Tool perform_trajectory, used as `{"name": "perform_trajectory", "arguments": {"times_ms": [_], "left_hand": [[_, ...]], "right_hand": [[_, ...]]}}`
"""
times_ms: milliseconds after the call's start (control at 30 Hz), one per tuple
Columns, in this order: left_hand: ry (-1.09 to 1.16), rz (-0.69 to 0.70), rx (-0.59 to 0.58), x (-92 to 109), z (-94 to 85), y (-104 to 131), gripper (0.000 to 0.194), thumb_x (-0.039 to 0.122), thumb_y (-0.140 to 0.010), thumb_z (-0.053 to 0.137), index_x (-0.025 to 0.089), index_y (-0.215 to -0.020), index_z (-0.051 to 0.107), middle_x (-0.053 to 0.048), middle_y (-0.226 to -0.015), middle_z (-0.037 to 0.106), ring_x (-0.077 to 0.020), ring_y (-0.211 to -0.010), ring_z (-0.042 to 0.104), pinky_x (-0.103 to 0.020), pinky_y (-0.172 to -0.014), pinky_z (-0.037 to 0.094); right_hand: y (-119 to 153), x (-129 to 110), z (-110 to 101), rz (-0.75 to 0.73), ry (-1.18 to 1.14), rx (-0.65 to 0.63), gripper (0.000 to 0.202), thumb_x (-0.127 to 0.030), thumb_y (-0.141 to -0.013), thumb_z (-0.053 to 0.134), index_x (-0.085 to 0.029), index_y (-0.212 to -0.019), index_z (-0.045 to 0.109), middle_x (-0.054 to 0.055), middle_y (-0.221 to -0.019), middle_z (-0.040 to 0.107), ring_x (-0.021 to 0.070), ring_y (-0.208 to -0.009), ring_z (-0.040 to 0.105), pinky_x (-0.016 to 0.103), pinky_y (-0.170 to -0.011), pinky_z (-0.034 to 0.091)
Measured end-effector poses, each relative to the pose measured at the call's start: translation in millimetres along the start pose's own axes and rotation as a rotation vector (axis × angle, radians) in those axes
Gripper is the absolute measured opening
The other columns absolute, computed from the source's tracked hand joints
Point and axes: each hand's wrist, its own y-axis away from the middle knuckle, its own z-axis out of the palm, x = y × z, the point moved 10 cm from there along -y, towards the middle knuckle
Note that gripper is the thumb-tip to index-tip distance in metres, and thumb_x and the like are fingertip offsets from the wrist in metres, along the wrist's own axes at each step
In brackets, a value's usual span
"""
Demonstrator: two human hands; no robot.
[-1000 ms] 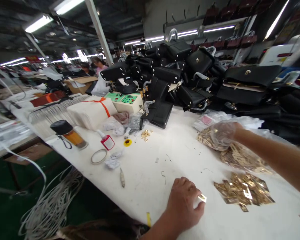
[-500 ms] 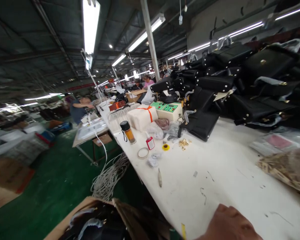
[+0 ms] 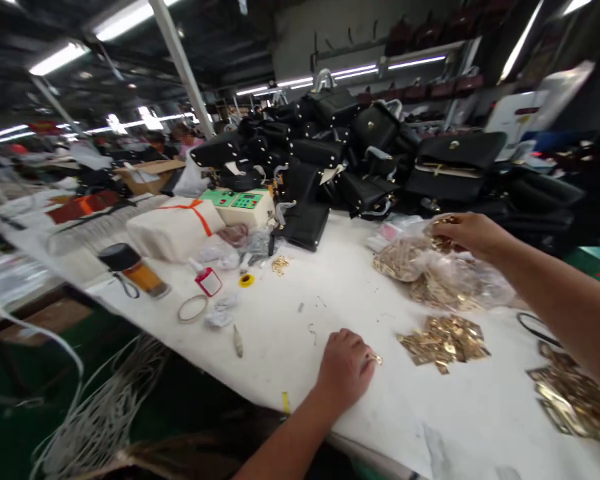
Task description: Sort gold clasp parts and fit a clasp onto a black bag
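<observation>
My left hand [image 3: 346, 367] rests on the white table with its fingers curled. A small gold metal fitting [image 3: 375, 359] sticks out from between thumb and fingers. Further off, my right hand [image 3: 465, 233] is at the mouth of a clear plastic bag [image 3: 485, 277], its fingers closed around gold metal fittings [image 3: 443, 233]; the fingertips are partly hidden. More fittings fill the bag. Between my hands and nearer to me lies a loose pile of flat gold fittings [image 3: 447, 341]. Another gold pile [image 3: 570, 393] sits below my right forearm.
Black handbags [image 3: 305, 160] are heaped along the back of the table [image 3: 350, 293]. On the left stand a bottle with a black lid [image 3: 135, 267], a red-and-white bottle [image 3: 210, 281], a tape ring [image 3: 193, 309] and a machine with a green panel [image 3: 243, 205]. Small gold parts [image 3: 280, 265] lie mid-table.
The view has swung right, bringing the bag, the gold piles and my right hand into sight. The left hand shows more fully now, with a gold fitting in it.
</observation>
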Motion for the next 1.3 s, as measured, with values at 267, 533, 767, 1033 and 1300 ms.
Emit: {"name": "perform_trajectory", "arguments": {"times_ms": [267, 533, 767, 1033, 1300], "left_hand": [[-0.129, -0.022, 0.03, 7, -8.3, 1, 0.008, 0.027, -0.089, 0.067, 0.02, -0.086, 0.065, -0.003, -0.093, 0.063, -0.0233, -0.1, 0.053, -0.044, -0.086, 0.038], [-0.269, -0.205, 0.057, -16, -33.9, 11, 0.016, 0.035, -0.093, 0.062, 0.021, -0.087, 0.066, -0.004, -0.095, 0.066, -0.0275, -0.101, 0.052, -0.047, -0.087, 0.038], [-0.112, -0.104, 0.158, -21, -41.8, 16, 0.033, 0.019, -0.099, 0.046, 0.014, -0.129, 0.057, -0.007, -0.131, 0.062, -0.0226, -0.12, 0.052, -0.042, -0.104, 0.041], [-0.059, 0.009, 0.012, -9, -25.6, 11, 0.039, 0.028, -0.097, 0.054, 0.017, -0.134, 0.057, -0.004, -0.134, 0.063, -0.0211, -0.125, 0.05, -0.039, -0.11, 0.04], [-0.098, -0.001, -0.029, -6, -21.2, 11, 0.039, 0.033, -0.094, 0.06, 0.023, -0.132, 0.06, -0.002, -0.13, 0.065, -0.0217, -0.121, 0.052, -0.041, -0.104, 0.04]], "right_hand": [[132, 22, 83, 0.08, -0.248, -0.35, 0.049, -0.039, -0.068, 0.08, -0.011, -0.107, 0.07, 0.009, -0.081, 0.068, 0.0136, -0.056, 0.056, 0.02, -0.039, 0.033], [207, 56, 192, 0.034, -0.045, -0.447, 0.029, -0.027, -0.079, 0.068, -0.014, -0.105, 0.071, 0.005, -0.08, 0.07, 0.0146, -0.057, 0.061, 0.024, -0.05, 0.045], [219, 37, 201, -0.232, 0.197, -0.487, 0.067, -0.031, -0.081, 0.074, -0.019, -0.145, 0.057, 0.005, -0.127, 0.066, 0.0224, -0.107, 0.065, 0.034, -0.099, 0.049], [223, 51, 187, -0.079, -0.067, -0.665, 0.064, -0.023, -0.086, 0.065, -0.016, -0.148, 0.052, 0.01, -0.139, 0.058, 0.018, -0.088, 0.069, 0.029, -0.074, 0.06], [220, 76, 173, -0.054, -0.125, -0.642, 0.057, -0.028, -0.094, 0.057, -0.02, -0.149, 0.051, 0.006, -0.146, 0.053, 0.0227, -0.104, 0.068, 0.031, -0.074, 0.065]]}}
